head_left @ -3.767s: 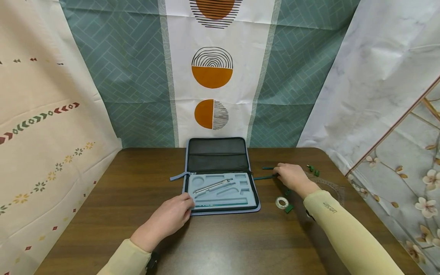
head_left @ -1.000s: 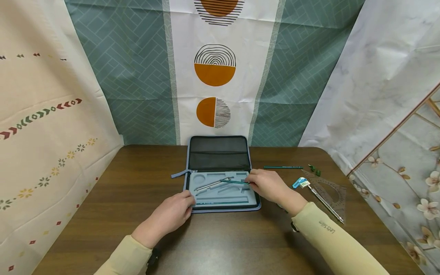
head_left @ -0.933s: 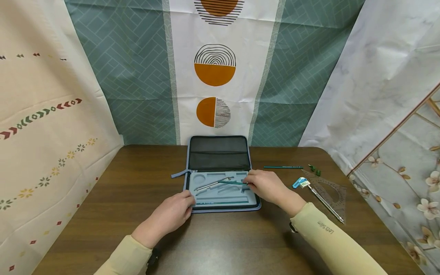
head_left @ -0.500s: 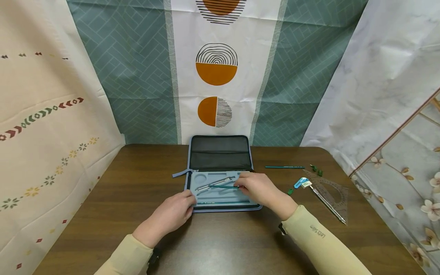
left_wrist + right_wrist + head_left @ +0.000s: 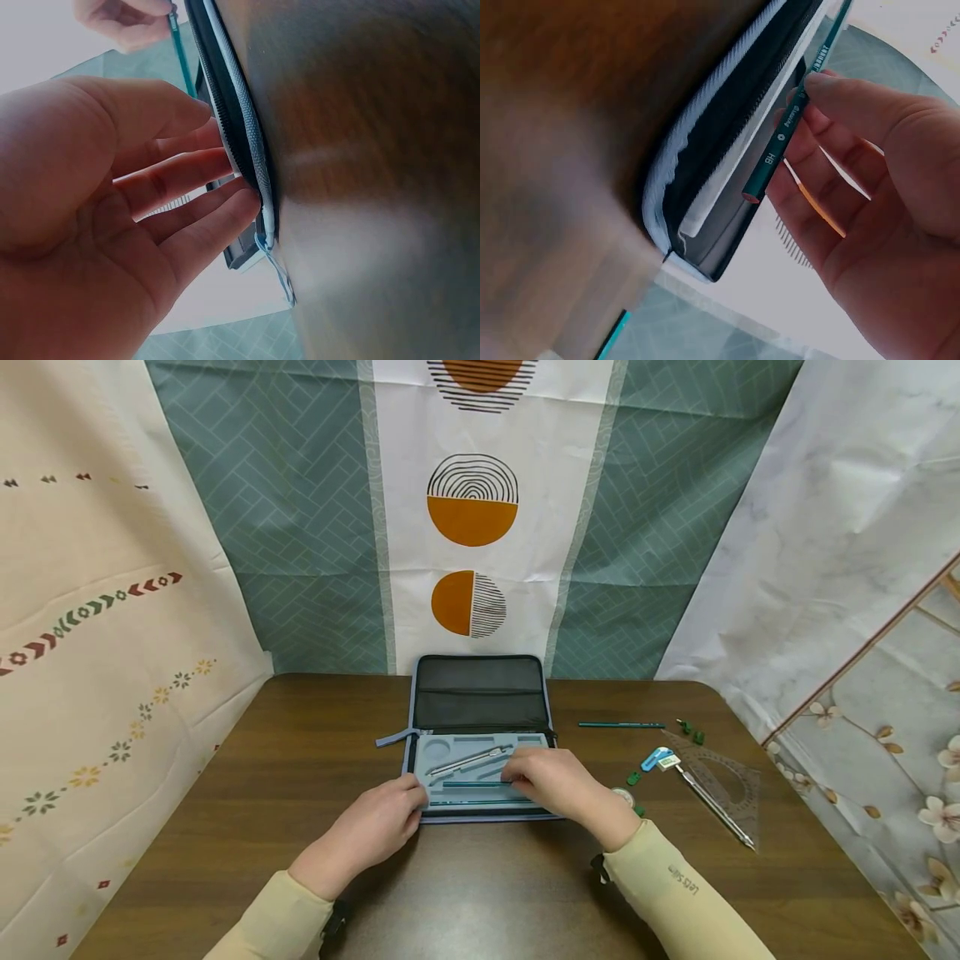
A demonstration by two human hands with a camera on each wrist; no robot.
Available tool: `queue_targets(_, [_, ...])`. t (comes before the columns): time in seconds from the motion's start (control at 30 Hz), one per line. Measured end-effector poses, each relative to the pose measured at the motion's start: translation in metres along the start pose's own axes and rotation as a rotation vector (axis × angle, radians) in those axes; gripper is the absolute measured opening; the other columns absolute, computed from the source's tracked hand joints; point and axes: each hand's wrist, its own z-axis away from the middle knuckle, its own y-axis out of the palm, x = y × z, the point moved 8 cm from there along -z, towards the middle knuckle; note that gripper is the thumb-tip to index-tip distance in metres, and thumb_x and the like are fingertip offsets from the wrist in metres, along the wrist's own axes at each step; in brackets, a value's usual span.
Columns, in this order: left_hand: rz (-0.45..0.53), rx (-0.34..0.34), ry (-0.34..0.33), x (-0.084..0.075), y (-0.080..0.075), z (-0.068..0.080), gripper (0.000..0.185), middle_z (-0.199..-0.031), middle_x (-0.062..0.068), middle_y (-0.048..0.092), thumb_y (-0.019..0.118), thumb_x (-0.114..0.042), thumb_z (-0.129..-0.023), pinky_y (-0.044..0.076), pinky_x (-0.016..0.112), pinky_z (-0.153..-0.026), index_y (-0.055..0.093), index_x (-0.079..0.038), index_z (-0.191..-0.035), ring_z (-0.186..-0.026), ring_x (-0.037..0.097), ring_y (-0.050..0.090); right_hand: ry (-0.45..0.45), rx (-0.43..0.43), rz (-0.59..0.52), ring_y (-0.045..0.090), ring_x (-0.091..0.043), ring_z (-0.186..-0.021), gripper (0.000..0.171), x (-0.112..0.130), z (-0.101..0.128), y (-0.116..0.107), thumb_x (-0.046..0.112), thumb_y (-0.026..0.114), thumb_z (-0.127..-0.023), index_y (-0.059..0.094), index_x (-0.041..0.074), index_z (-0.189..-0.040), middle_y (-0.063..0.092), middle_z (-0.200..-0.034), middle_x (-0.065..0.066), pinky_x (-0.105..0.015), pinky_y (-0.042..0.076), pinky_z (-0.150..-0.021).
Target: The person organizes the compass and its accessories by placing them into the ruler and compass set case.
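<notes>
The case (image 5: 478, 681) holds a compass (image 5: 467, 762) and pencil (image 5: 487, 802); right hand (image 5: 557, 783) pinches HB pencil (image 5: 786, 126); left hand (image 5: 371, 831), spread, touches case.

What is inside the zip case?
A silver compass and green pencil lie in its tray. The right hand, holding another pencil, hides anything beneath; the left hand covers a corner.

The pencil (image 5: 787, 126) looks glossy, the compass (image 5: 480, 757) shiny metal, the table (image 5: 322, 735) smooth wood.

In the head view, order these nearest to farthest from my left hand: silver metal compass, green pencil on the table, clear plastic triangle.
1. Silver metal compass, in the open case.
2. Green pencil, right of the case.
3. Clear plastic triangle, farther right.
</notes>
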Motion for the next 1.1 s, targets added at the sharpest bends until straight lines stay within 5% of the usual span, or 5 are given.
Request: queue_targets(1.1, [0.002, -0.006, -0.002, 0.001, 0.001, -0.001, 0.014, -0.101, 0.002, 0.067, 0.083, 0.001, -0.094, 0.062, 0.035, -0.079, 0.078, -0.007, -0.105, -0.089, 0.018, 0.067, -0.020, -0.006, -0.016, 0.075, -0.015, -0.099, 0.013, 0.013, -0.005, 0.014, 0.008, 0.086, -0.097, 0.085, 0.019, -0.104, 0.079, -0.106, 0.006, -0.039, 0.062, -0.083])
